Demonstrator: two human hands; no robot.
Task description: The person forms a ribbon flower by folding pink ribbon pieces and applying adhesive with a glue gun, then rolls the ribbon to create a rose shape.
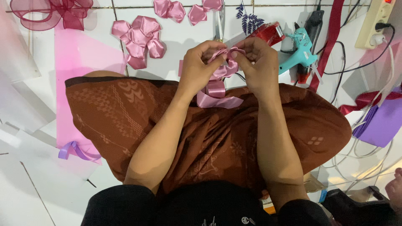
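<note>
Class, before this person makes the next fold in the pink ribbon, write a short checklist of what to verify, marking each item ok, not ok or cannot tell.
1. Both hands on the ribbon: left hand and right hand both pinch the pink ribbon. Ok.
2. Ribbon tail free: it hangs loose onto the brown cloth. Ok.
3. Fold held tight under the fingers: hidden. Cannot tell.
4. Glue gun within reach on the floor beside the right hand. Ok.
5. Glue gun hot: cannot tell.
6. Finished ribbon petals lying apart from the hands. Ok.
</note>
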